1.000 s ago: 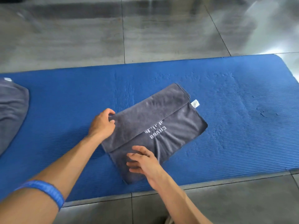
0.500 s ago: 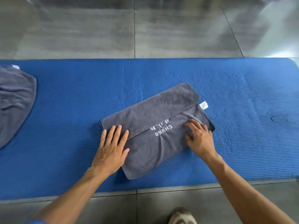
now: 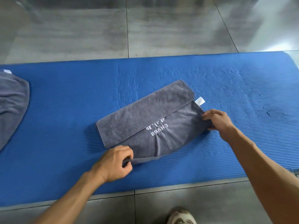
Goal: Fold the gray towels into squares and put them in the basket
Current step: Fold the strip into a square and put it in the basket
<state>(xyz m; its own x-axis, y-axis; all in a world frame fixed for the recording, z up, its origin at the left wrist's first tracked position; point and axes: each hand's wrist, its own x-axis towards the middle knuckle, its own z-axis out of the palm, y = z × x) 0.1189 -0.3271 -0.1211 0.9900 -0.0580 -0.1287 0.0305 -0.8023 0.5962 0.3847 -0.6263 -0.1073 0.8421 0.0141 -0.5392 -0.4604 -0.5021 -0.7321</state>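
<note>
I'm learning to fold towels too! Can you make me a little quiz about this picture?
1. True or false: both hands pinch the folded gray towel.
2. Which hand is nearest the white tag? A) left hand B) right hand
3. What does the towel lie on?

Key:
1. True. The left hand pinches the near corner and the right hand pinches the far end.
2. B.
3. The blue mat. A second gray towel lies at its left edge, and no basket is in view.
</note>
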